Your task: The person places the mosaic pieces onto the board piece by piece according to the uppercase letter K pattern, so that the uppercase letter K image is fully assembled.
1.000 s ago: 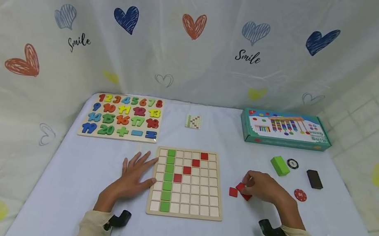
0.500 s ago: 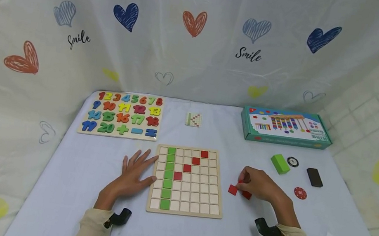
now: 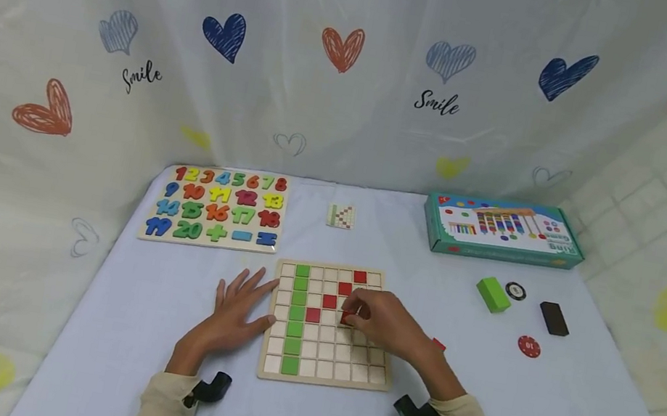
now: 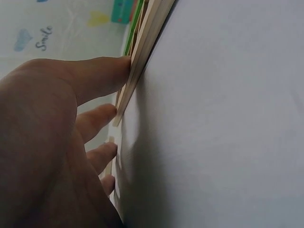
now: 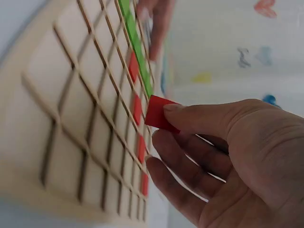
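Note:
A wooden grid board (image 3: 321, 380) lies mid-table, with a column of green tiles (image 3: 295, 329) and several red tiles (image 3: 329, 301) in a diagonal. My right hand (image 3: 388, 325) is over the board, pinching a red square tile (image 5: 159, 113) between thumb and fingers. In the right wrist view the tile is tilted, close over the grid. My left hand (image 3: 232, 314) lies with fingers spread at the board's left side. Its thumb touches the wooden edge (image 4: 142, 52) in the left wrist view. Another red tile (image 3: 439, 344) shows partly behind my right wrist.
A number puzzle board (image 3: 200, 242) lies back left, and a small pattern card (image 3: 342, 216) behind the grid. At back right are a green-edged box (image 3: 502, 230), a green block (image 3: 493, 294), a black block (image 3: 554, 318), a black-and-white chip (image 3: 515, 291) and a red chip (image 3: 529, 346).
My right hand has moved left from the loose red tiles to over the board, carrying a red tile. My left hand stays at the board's left edge.

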### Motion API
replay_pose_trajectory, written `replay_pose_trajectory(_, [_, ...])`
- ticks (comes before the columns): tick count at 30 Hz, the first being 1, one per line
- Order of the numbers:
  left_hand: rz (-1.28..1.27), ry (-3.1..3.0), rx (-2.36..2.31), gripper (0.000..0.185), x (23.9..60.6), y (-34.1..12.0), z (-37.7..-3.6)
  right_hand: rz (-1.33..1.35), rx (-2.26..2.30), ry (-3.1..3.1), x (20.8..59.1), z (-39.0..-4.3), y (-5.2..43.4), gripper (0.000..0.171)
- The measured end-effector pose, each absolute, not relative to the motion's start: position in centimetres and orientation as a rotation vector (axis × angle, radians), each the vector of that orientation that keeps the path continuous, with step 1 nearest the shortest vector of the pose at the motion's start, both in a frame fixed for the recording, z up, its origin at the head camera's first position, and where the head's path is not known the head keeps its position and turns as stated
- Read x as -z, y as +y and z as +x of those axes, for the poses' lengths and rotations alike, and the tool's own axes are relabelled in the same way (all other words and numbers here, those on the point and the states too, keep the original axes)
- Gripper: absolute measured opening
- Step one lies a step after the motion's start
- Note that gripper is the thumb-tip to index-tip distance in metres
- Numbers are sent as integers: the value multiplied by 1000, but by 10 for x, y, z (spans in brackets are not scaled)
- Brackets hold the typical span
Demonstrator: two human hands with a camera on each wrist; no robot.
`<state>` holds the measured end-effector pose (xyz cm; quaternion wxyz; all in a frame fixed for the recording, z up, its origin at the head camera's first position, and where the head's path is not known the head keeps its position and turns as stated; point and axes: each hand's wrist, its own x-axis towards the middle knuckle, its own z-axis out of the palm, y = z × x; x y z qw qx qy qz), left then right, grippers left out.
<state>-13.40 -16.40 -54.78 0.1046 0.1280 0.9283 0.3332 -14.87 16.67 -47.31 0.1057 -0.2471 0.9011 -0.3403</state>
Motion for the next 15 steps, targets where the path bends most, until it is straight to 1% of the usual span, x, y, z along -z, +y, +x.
replay_pose_trajectory(6, [368, 2718, -970, 74, 545, -163, -136, -743, 995, 2621, 490, -143, 139, 9])
replay_pose_trajectory(15, [365, 2700, -972, 74, 543, -161, -135, -724, 1013, 2676, 505, -137, 137, 9])
